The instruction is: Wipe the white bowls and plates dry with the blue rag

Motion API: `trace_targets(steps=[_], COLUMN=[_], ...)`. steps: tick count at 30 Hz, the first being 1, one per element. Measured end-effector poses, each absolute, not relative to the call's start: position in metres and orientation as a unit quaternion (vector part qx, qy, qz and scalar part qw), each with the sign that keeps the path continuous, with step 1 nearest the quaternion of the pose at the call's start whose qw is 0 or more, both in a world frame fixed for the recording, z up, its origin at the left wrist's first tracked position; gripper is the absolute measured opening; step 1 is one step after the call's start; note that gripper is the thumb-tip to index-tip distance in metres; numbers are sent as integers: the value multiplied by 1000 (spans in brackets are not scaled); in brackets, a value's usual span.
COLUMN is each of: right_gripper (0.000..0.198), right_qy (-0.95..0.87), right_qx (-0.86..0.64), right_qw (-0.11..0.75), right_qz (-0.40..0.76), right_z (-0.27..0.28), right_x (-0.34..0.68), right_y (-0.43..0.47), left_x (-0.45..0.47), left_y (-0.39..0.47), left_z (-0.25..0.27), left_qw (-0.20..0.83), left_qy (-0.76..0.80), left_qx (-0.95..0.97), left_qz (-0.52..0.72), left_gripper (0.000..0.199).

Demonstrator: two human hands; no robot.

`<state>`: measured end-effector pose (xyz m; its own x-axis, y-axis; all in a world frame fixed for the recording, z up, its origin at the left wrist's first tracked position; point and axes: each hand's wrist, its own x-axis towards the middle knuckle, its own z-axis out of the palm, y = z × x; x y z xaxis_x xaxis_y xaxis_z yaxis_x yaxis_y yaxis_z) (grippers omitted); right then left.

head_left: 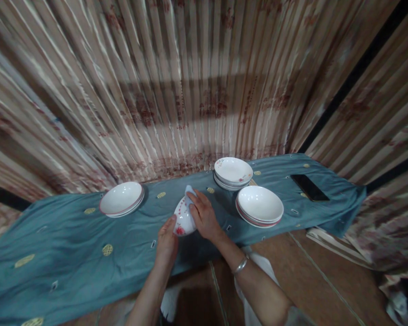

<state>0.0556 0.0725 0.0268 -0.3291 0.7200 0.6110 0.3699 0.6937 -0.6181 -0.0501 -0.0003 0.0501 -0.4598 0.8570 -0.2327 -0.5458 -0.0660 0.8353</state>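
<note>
A white plate with red flowers point(184, 220) is held tilted above the cloth-covered table, close to its front edge. My left hand point(167, 239) grips its lower left rim, thumb on the face. Pressed against the upper right part of the plate is a light blue cloth point(189, 192), pinched in the fingers of my right hand point(204, 215). That hand covers the plate's right side. The right wrist wears a silver bracelet.
White dishes with a red rim point(122, 199) are stacked on the left. Flower-patterned plates point(233, 171) stand stacked behind on the right, with a stack of white bowls point(260, 203) before them. A black phone point(309, 187) lies farther right on the green tablecloth point(71, 244). Curtains point(197, 90) hang behind.
</note>
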Motion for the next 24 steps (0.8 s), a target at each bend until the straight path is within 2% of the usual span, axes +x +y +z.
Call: trace_targets(steps=[14,24], right_gripper=[42,45], right_qy=[-716,-708], right_qx=[-370,-401], right_qw=[503,488], right_qz=[312,316], right_z=[5,-9], right_x=[45,37], right_y=[82,90], left_x=[-61,-71], left_y=[2,3], left_z=[37,29], left_qw=[505,498], left_qy=[427,426], left_qx=[162,90], left_qz=[732,750], left_gripper=[39,25])
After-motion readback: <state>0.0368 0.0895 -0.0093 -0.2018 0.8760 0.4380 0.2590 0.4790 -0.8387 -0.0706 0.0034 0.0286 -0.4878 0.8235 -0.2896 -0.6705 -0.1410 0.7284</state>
